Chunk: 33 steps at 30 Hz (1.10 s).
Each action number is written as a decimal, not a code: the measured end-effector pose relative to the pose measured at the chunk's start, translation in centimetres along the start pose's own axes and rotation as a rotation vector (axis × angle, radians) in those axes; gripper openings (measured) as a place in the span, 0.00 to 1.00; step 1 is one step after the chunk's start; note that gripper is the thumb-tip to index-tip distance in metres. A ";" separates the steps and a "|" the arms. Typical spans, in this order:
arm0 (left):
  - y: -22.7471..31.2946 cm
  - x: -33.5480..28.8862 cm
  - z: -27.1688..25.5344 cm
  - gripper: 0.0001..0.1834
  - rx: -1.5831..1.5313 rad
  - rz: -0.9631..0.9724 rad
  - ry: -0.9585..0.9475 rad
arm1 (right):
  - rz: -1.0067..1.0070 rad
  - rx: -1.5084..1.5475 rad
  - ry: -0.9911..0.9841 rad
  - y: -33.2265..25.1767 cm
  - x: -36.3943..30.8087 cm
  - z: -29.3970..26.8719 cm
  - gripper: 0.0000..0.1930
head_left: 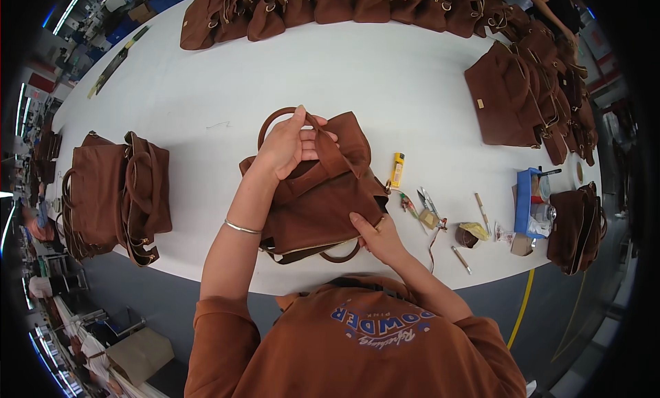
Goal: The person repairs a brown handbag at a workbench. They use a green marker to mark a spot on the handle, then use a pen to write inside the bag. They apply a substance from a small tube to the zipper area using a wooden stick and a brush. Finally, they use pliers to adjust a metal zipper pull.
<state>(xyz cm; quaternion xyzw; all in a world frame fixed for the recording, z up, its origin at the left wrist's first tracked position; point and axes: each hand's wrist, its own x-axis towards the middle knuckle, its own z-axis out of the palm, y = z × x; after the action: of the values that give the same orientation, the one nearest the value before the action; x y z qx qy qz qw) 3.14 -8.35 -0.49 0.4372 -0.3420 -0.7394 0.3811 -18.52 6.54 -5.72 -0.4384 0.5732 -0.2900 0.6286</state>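
The left hand (285,149) is holding a handle (328,150) of the brown bag (316,216), which is resting on the table (213,81); the right hand (382,240) is pinching its near right edge. Blue-and-white lettering (381,324) is crossing the orange-brown shirt (302,353); a gold-coloured label (480,103) is showing on another bag (498,88).

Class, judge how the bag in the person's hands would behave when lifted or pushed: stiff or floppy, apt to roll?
The bag would probably sag, since its body is creased and folded. Its near handle looks firmer, curving in a smooth loop. Rolling seems unlikely, given its broad, flattish side.
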 end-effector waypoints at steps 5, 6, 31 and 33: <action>-0.1 0.9 -1.1 0.28 -0.073 -0.103 -0.109 | -0.016 0.054 0.010 -1.4 -0.5 -0.4 0.17; 0.2 0.9 -1.2 0.28 -0.080 -0.111 -0.121 | 0.005 0.074 0.013 -1.8 -0.6 -0.3 0.16; -0.1 -1.3 -3.0 0.29 -0.051 -0.107 -0.248 | -0.652 -1.080 -0.098 -8.2 5.8 7.3 0.11; -0.1 -1.5 -3.1 0.29 -0.063 -0.105 -0.266 | -0.677 -1.065 -0.078 -7.6 6.4 7.6 0.10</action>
<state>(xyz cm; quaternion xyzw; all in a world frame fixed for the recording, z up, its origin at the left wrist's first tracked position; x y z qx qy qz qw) 6.42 -7.54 -1.24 0.3406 -0.3430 -0.8200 0.3066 -8.95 -0.69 -2.32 -0.8585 0.4451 -0.1317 0.2180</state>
